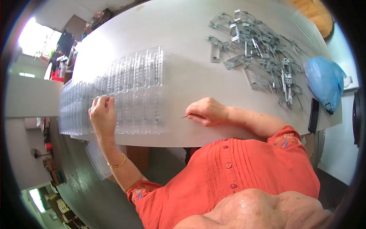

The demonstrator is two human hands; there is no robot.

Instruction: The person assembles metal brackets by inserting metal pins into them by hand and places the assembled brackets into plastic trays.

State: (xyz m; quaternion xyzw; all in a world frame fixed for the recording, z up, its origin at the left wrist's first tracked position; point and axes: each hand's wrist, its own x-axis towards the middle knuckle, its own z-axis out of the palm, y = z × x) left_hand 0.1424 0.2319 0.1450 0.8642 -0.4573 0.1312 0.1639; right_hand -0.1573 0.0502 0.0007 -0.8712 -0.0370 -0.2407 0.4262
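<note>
My left hand [102,115] is over the clear plastic tray [161,93] with narrow slots, its fingers curled together at the tray's middle. What those fingers hold, if anything, is hidden. Just right of the tray, my right hand [209,112] is closed above the table, and a thin dark metal piece [185,116] sticks out from between its thumb and fingers. Many of the tray's slots seem to contain thin parts, blurred by glare. A tangled heap of grey metal brackets and linkages [251,42] lies at the far right of the table.
The pale table [183,34] has a curved far edge. A blue plastic bag [326,82] and a black phone [313,115] lie at its right side. More clear plastic sheets [95,160] show below the front edge at left. A wooden round seat [314,15] stands beyond.
</note>
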